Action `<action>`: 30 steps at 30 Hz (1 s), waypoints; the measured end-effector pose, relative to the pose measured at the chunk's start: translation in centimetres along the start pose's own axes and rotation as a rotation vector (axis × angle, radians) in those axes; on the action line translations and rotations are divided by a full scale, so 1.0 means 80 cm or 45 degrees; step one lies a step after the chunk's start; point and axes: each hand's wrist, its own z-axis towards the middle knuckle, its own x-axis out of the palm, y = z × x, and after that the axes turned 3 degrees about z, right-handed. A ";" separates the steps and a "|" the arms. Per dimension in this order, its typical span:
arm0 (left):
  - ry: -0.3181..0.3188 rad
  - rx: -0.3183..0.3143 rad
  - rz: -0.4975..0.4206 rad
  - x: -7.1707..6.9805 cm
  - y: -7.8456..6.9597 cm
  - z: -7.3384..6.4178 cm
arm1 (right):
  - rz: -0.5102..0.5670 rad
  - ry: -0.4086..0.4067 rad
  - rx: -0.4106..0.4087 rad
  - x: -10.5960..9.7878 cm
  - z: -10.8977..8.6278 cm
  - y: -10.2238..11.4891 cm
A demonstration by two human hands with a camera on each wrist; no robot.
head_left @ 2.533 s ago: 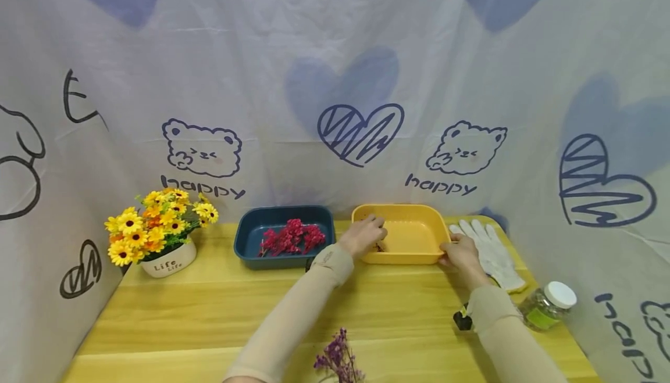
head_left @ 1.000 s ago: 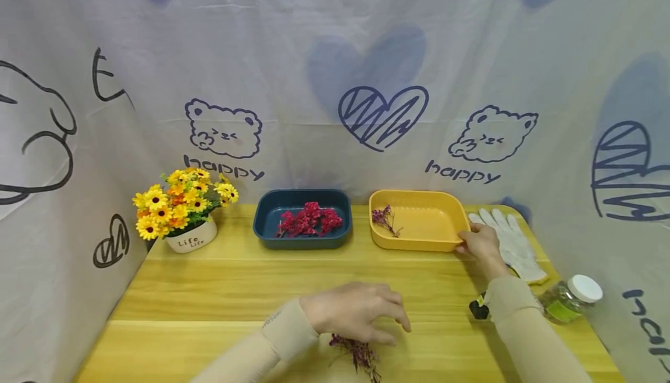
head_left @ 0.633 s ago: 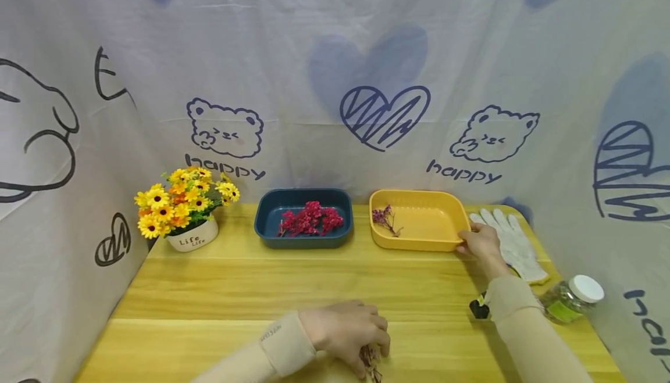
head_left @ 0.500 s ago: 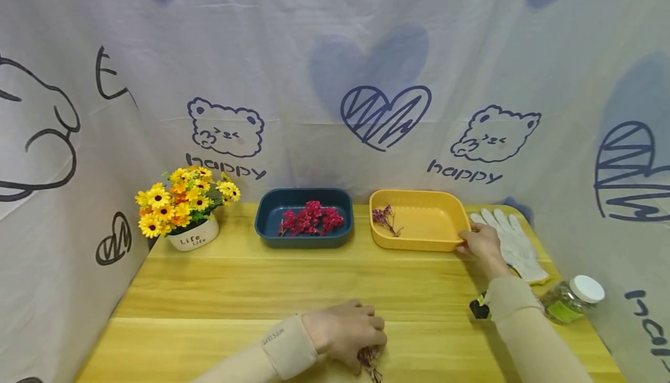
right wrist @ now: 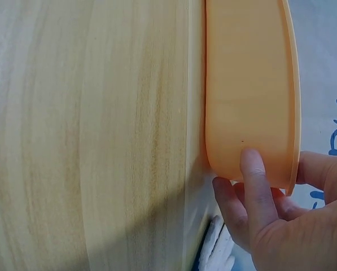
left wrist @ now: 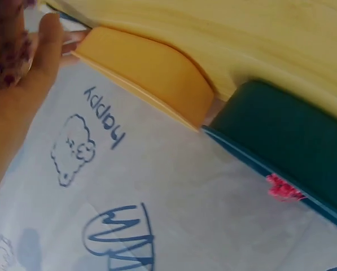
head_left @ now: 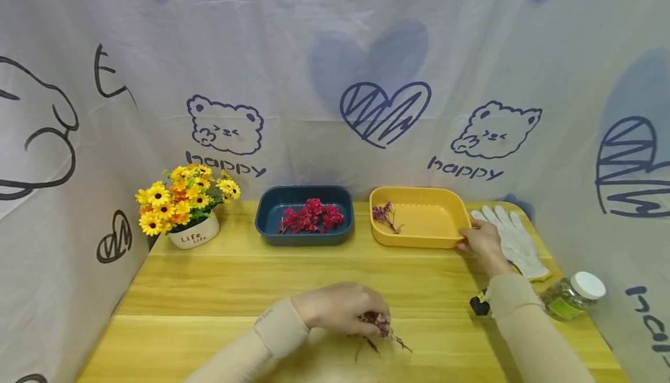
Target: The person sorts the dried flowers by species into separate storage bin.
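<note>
Purple dried flower sprig (head_left: 379, 326) sits pinched in the left hand (head_left: 340, 308), just off the pale wooden bench (head_left: 220, 290) at about 6 o'clock in the head view, stems trailing toward 4 o'clock; that grip is curled tight round the sprig, likely so the brittle stems stay bunched. The right hand (head_left: 484, 242) clamps the near right corner of the yellow plastic tray (head_left: 419, 237), which looks like steadying it. A smaller purple sprig (head_left: 384, 214) lies inside the tray at its 9 o'clock end. At 9 o'clock of the tray stands a dark blue plastic tray (head_left: 303, 237) holding red dried flowers (head_left: 311, 217), and farther toward 9 o'clock a white pot of yellow artificial daisies (head_left: 180, 206). A white cotton glove (head_left: 515, 243) lies at 3 o'clock of the right hand, a white-lidded glass jar (head_left: 573, 296) at 5 o'clock of it.

From the left wrist view, the palm (left wrist: 10, 107) fills the 10 o'clock corner with purple bits against the fingers (left wrist: 7, 56); both trays show beyond.

From the right wrist view, the thumb (right wrist: 258, 192) presses the yellow tray's outer wall while the fingers hook over its rim.

Half a second ago the left hand lay low on the bench over the sprig; now it has lifted slightly and shifted toward 12 o'clock, the stems hanging free. The right hand has kept its hold throughout.
</note>
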 end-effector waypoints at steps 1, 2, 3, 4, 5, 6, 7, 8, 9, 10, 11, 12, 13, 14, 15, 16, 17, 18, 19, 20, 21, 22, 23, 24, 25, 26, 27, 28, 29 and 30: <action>-0.017 -0.013 -0.056 -0.003 0.002 0.000 | 0.001 -0.002 -0.001 0.000 0.000 0.000; -0.037 -0.025 -0.110 -0.005 0.005 -0.001 | 0.000 0.000 -0.001 -0.001 0.001 0.000; -0.055 -0.040 -0.160 -0.008 0.007 -0.001 | 0.003 -0.002 0.000 -0.001 0.001 0.000; -0.069 -0.049 -0.200 -0.009 0.009 -0.002 | 0.005 -0.002 0.000 -0.001 0.001 0.000; -0.078 -0.058 -0.242 -0.011 0.011 -0.002 | 0.010 -0.001 0.003 -0.001 0.001 0.000; -0.082 -0.067 -0.284 -0.011 0.013 -0.003 | 0.013 -0.001 0.002 -0.001 0.001 0.000; -0.083 -0.078 -0.327 -0.012 0.015 -0.003 | 0.015 0.000 0.003 -0.001 0.001 0.000; -0.084 -0.092 -0.371 -0.012 0.016 -0.003 | 0.015 0.002 0.002 -0.001 0.001 0.000; -0.084 -0.113 -0.422 -0.011 0.018 -0.004 | 0.015 0.002 0.004 -0.001 0.001 0.000; -0.086 -0.134 -0.472 -0.011 0.019 -0.004 | 0.012 0.003 0.006 -0.001 0.001 0.000; -0.093 -0.154 -0.517 -0.010 0.021 -0.004 | 0.009 0.005 0.007 -0.001 0.001 0.000; -0.104 -0.174 -0.554 -0.009 0.022 -0.005 | 0.005 0.007 0.006 -0.001 0.001 0.000; -0.114 -0.194 -0.600 -0.008 0.023 -0.005 | 0.003 0.009 0.006 -0.001 0.001 0.000; -0.129 -0.212 -0.634 -0.008 0.025 -0.005 | 0.003 0.011 0.007 -0.001 0.001 0.000; -0.138 -0.231 -0.677 -0.008 0.025 -0.006 | 0.003 0.012 0.009 -0.001 0.001 0.000; -0.145 -0.249 -0.709 -0.007 0.026 -0.006 | 0.003 0.014 0.009 -0.001 0.001 0.000; -0.148 -0.263 -0.745 -0.007 0.028 -0.006 | 0.003 0.016 0.007 -0.001 0.000 0.000; -0.150 -0.280 -0.787 -0.006 0.028 -0.007 | 0.004 0.017 0.006 -0.001 0.000 0.000; -0.147 -0.295 -0.845 -0.006 0.029 -0.007 | 0.004 0.019 0.005 -0.001 0.000 0.000; -0.142 -0.304 -0.897 -0.005 0.030 -0.007 | 0.004 0.019 0.005 -0.001 0.000 0.000; -0.138 -0.315 -0.943 -0.005 0.031 -0.007 | 0.002 0.020 0.005 -0.001 0.000 0.000; -0.133 -0.321 -0.976 -0.004 0.032 -0.007 | 0.003 0.021 0.005 -0.001 0.000 0.000; -0.129 -0.322 -0.993 -0.003 0.032 -0.007 | 0.003 0.021 0.005 -0.001 0.000 0.000; -0.125 -0.323 -1.010 -0.002 0.033 -0.007 | 0.004 0.023 0.007 -0.001 0.000 0.000; -0.117 -0.320 -1.017 -0.001 0.032 -0.007 | 0.003 0.024 0.008 -0.001 0.000 0.000; -0.110 -0.319 -1.020 -0.001 0.032 -0.007 | 0.002 0.025 0.010 -0.001 0.000 0.000; -0.107 -0.320 -0.998 0.000 0.032 -0.008 | 0.003 0.026 0.011 -0.001 0.000 0.001; -0.101 -0.325 -0.977 0.000 0.031 -0.008 | 0.003 0.027 0.010 -0.002 0.000 0.000; -0.101 -0.331 -0.962 0.000 0.030 -0.008 | 0.003 0.025 0.010 -0.002 0.000 0.000; -0.104 -0.339 -0.961 0.000 0.030 -0.008 | 0.003 0.026 0.009 -0.002 0.000 0.000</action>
